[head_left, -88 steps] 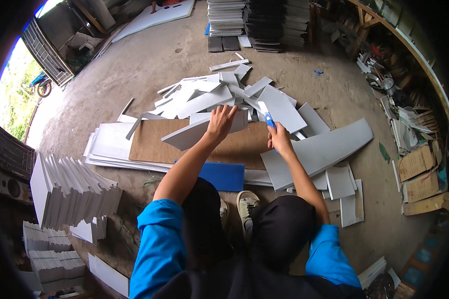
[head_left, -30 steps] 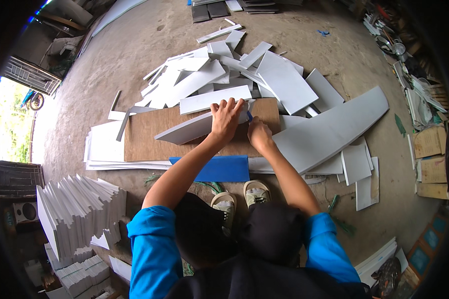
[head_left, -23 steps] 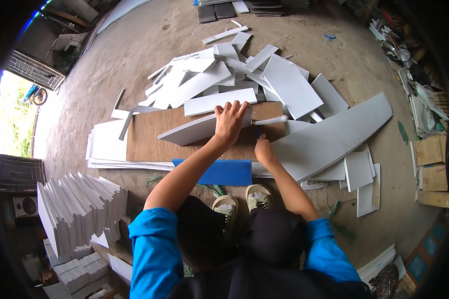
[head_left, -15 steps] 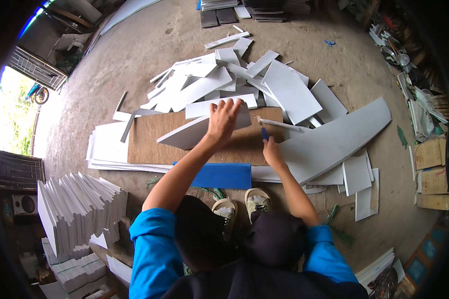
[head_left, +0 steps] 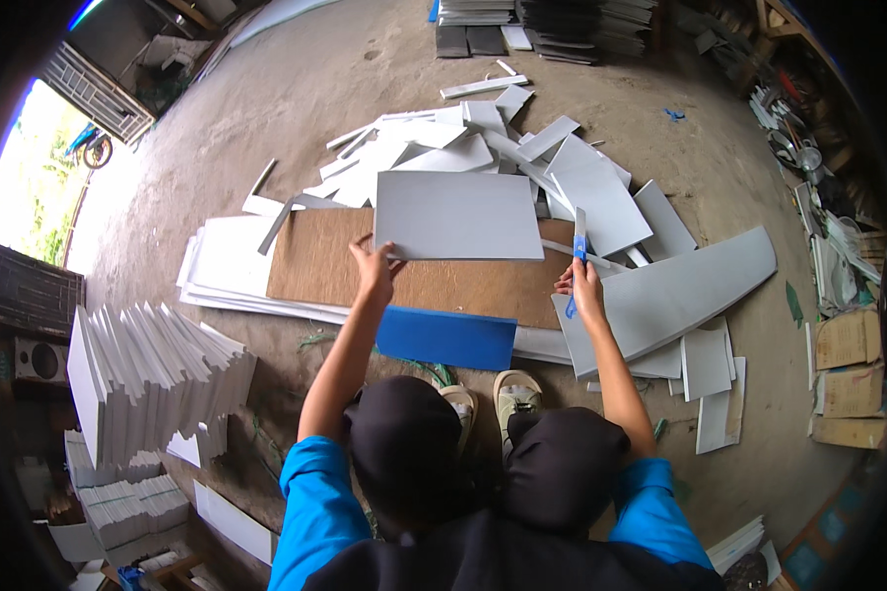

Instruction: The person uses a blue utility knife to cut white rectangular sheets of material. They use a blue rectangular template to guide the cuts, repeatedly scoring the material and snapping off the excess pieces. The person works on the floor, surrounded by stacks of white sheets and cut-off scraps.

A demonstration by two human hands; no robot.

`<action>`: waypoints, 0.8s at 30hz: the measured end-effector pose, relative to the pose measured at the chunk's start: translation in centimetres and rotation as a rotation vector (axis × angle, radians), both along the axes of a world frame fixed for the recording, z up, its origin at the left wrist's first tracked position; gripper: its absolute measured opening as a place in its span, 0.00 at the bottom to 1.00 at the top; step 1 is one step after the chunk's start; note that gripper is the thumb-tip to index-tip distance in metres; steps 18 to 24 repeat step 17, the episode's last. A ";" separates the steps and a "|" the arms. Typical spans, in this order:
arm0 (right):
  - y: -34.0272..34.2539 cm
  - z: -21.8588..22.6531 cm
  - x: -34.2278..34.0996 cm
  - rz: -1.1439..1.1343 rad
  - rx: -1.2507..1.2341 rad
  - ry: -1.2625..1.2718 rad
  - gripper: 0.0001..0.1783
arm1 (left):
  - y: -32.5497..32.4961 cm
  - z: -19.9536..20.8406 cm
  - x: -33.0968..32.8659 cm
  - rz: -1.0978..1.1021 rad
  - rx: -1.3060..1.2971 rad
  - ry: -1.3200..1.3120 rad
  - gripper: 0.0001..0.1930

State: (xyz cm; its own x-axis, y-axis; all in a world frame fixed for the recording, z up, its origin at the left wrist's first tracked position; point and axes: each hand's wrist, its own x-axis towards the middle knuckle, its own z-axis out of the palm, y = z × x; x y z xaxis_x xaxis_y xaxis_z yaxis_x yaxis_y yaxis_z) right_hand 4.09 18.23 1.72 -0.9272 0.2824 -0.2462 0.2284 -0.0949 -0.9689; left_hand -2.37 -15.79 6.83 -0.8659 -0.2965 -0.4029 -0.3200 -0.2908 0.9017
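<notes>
A white rectangular foam board (head_left: 458, 215) is held up by its lower left corner in my left hand (head_left: 375, 268), thumb on its face. Below it lies a brown wooden board (head_left: 315, 258), partly covered by the foam board. My right hand (head_left: 583, 286) grips a blue-handled utility knife (head_left: 579, 244), its blade pointing away from me. The knife is to the right of the foam board and apart from it. Under my right forearm lies a long white board with a curved end (head_left: 685, 286). A blue flat piece (head_left: 445, 338) sits at the wooden board's near edge.
Beyond the wooden board spreads a heap of white offcuts (head_left: 429, 148). Notched white panels (head_left: 153, 389) stand at the left, with stacked strips (head_left: 133, 507) nearer. Dark and white stacks (head_left: 572, 28) sit at the far side. Cardboard (head_left: 848, 364) lies along the right.
The foam board has turned from tilted to face me, and my left hand has shifted from its top edge to its lower left corner. The knife now points upward, away from the wooden board.
</notes>
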 end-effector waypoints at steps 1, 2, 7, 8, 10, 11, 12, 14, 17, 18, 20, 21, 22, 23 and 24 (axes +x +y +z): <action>-0.5 -0.5 0.3 0.012 0.034 -0.017 0.18 | 0.5 -1.5 0.7 0.008 0.033 -0.025 0.27; -1.0 -1.0 0.6 0.025 0.067 -0.032 0.18 | 0.8 -2.7 1.3 0.017 0.065 -0.049 0.27; -3.5 -3.1 2.3 0.235 0.200 -0.029 0.14 | -3.1 -8.0 3.1 -0.134 -0.656 0.209 0.20; -3.5 -2.9 3.1 0.230 0.190 -0.022 0.14 | -3.4 -7.7 4.1 -0.112 -0.829 0.260 0.19; -3.8 -1.7 4.9 0.229 -0.023 -0.061 0.16 | -4.6 -7.1 6.7 -0.089 -0.834 0.286 0.18; -4.2 -1.9 5.4 0.238 -0.030 -0.032 0.17 | -5.5 -7.7 8.2 -0.098 -0.858 0.261 0.18; -4.5 -2.0 6.0 0.246 -0.037 -0.005 0.18 | -6.3 -8.4 9.8 -0.109 -0.881 0.235 0.19; -5.2 -2.3 6.8 0.274 -0.013 0.042 0.19 | -7.5 -10.1 12.4 -0.131 -0.925 0.176 0.18; -6.3 -2.7 7.4 0.320 0.061 0.071 0.18 | -7.5 -11.9 13.9 -0.230 -0.764 0.209 0.21; -6.3 -2.7 7.4 0.320 0.061 0.071 0.18 | -7.5 -11.9 13.9 -0.230 -0.764 0.209 0.21; -6.3 -2.7 7.4 0.320 0.061 0.071 0.18 | -7.5 -11.9 13.9 -0.230 -0.764 0.209 0.21; -6.3 -2.7 7.4 0.320 0.061 0.071 0.18 | -7.5 -11.9 13.9 -0.230 -0.764 0.209 0.21; -6.3 -2.7 7.4 0.320 0.061 0.071 0.18 | -7.5 -11.9 13.9 -0.230 -0.764 0.209 0.21; -6.3 -2.7 7.4 0.320 0.061 0.071 0.18 | -7.5 -11.9 13.9 -0.230 -0.764 0.209 0.21; -6.3 -2.7 7.4 0.320 0.061 0.071 0.18 | -7.5 -11.9 13.9 -0.230 -0.764 0.209 0.21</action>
